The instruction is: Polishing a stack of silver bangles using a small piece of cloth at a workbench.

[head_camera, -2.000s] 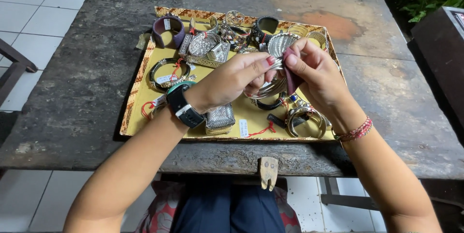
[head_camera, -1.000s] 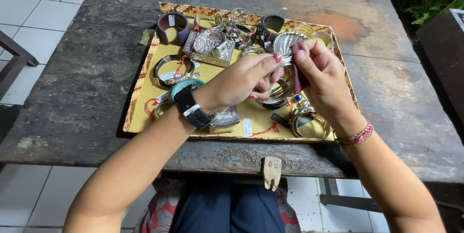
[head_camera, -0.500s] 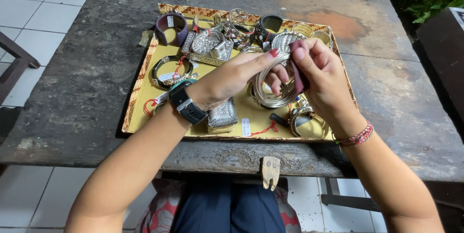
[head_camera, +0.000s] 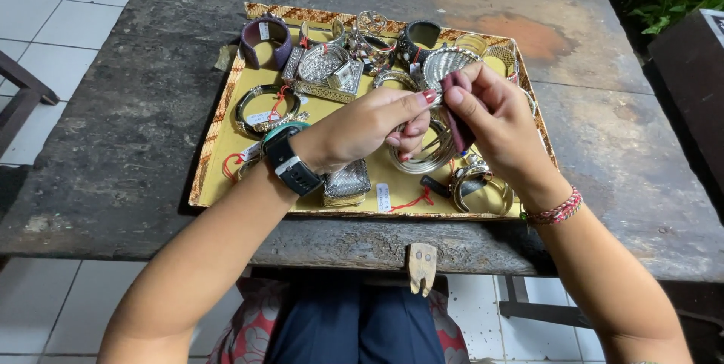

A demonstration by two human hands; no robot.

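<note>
Both forearms reached forward from the bottom of the view and converged toward the middle, bare to the elbow. The left hand [head_camera: 373,124] lay palm down with its wrist slightly bent, the fingers curled under and the index finger and thumb stretched to the right, red-painted nails showing at the tips. The right hand [head_camera: 494,119] stood higher, its back turned toward the camera (knuckles raised, wrist cocked inward), with thumb and forefinger pinched together. The fingertips of the two hands met, touching or nearly so.
</note>
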